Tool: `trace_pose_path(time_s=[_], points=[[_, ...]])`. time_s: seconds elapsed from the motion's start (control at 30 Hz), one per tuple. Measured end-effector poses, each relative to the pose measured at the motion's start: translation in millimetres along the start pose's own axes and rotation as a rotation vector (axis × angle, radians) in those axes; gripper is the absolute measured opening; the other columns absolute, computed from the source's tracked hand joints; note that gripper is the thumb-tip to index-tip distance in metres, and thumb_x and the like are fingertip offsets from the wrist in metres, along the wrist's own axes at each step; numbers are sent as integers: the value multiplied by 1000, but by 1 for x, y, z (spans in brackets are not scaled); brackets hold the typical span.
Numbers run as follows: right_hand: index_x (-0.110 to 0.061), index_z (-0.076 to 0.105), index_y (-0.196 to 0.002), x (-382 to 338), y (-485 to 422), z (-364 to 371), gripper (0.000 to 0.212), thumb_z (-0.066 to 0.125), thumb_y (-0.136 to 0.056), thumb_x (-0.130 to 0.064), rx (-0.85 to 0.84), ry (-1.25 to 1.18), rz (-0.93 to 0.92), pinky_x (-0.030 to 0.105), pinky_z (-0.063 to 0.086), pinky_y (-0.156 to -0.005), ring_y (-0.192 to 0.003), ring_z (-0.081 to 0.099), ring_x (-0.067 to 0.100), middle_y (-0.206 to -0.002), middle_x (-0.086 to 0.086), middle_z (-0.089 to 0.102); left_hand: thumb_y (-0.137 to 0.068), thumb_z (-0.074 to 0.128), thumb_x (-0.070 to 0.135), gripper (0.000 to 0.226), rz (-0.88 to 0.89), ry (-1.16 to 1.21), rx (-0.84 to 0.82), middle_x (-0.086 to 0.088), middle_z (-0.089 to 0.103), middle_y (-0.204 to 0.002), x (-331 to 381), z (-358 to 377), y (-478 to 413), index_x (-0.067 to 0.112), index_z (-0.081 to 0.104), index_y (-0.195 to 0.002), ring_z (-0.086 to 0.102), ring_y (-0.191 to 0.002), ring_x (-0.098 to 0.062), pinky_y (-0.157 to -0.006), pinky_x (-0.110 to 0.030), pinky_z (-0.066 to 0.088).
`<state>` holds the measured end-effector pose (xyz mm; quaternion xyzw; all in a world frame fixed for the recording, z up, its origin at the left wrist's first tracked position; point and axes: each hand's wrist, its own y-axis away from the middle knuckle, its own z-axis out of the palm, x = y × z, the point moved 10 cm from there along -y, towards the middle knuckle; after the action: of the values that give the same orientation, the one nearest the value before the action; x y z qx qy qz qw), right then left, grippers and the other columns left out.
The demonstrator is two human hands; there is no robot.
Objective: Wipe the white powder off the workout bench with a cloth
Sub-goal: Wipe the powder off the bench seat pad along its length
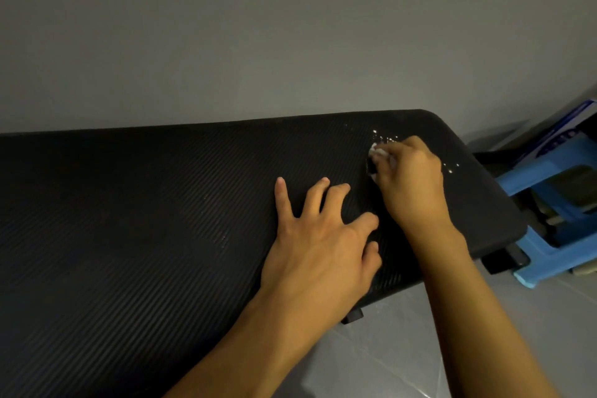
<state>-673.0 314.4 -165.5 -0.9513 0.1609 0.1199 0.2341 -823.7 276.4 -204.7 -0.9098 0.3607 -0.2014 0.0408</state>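
A black ribbed workout bench point(145, 220) runs across the view against a grey wall. White powder point(386, 138) speckles its far right end, with a few more specks point(451, 168) near the right edge and faint traces point(223, 241) mid-bench. My right hand point(410, 184) grips a small dark cloth point(372, 162) dusted white and presses it on the bench just below the powder. Most of the cloth is hidden under the fingers. My left hand point(319, 242) rests on the bench beside it, fingers spread and tips pressing the pad.
A blue plastic stool point(549, 245) stands on the tiled floor just beyond the bench's right end, with a blue and white box point(562, 132) behind it. The grey wall point(258, 42) runs along the bench's far side. Light floor tiles point(403, 349) lie near me.
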Motion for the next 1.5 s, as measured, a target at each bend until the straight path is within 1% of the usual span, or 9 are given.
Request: trace_pose_path(time_s=[0.17,0.3,0.5,0.7,0.83,0.97,1.1,1.27,1.5], points=[[-9,70,-113,3,-8,3,24,56,-99,-23,11,28,24,30,47,-71,-84,58,19,-109,11,56,-88,32,51,46,1,-9,9,-9,55,-142,1,1,-1,40,68,-114,43,-140,-32,-111,-77,20],[-4,68,-114,6,-49,26,24,61,-96,-18,-31,31,135,30,46,-79,-100,62,30,-120,16,56,-88,32,51,46,-3,-13,0,-8,53,-144,-1,2,-1,41,67,-117,41,-141,-32,-111,-77,19],[-12,72,-113,-39,-9,24,21,61,-95,-16,-129,-82,-177,28,51,-76,-87,61,17,-107,7,60,-89,41,51,33,-1,-15,-1,-7,52,-144,0,0,-1,39,66,-108,38,-142,-31,-113,-76,16],[-10,71,-113,-4,-40,28,21,61,-96,-18,-66,-27,2,36,55,-77,-87,66,25,-113,10,57,-89,34,51,44,-6,-15,-2,-8,53,-143,0,0,-1,40,67,-115,41,-141,-31,-112,-76,19],[-8,68,-118,-21,-54,39,26,55,-99,-21,-77,-17,-15,27,44,-75,-95,60,23,-116,10,56,-91,36,51,42,-2,-11,-17,-7,49,-147,0,-1,-1,40,65,-119,35,-145,-31,-114,-75,13],[-12,70,-115,-43,-12,22,22,60,-96,-18,-131,-116,-200,30,52,-77,-88,60,15,-107,5,59,-94,43,51,33,-6,0,-17,-6,44,-152,0,-5,-1,40,62,-119,28,-148,-29,-116,-74,9],[-14,70,-114,-13,16,1,21,62,-95,-19,-101,-86,-115,26,50,-77,-89,60,13,-107,1,60,-92,35,52,40,-8,-2,-31,-6,46,-150,1,-5,0,42,63,-119,32,-147,-30,-115,-75,12],[-12,70,-115,13,12,-8,23,61,-96,-21,-49,-32,9,28,50,-77,-91,62,17,-111,4,60,-94,45,51,36,-10,4,-20,-6,46,-151,-1,-7,-1,42,62,-125,33,-146,-30,-115,-75,13],[-16,70,-110,-4,74,-25,20,61,-94,-23,-71,-95,-52,13,45,-70,-81,57,4,-101,-6,56,-95,41,52,39,-10,17,-26,-5,42,-154,-1,-8,0,44,59,-129,28,-148,-29,-116,-73,10]])
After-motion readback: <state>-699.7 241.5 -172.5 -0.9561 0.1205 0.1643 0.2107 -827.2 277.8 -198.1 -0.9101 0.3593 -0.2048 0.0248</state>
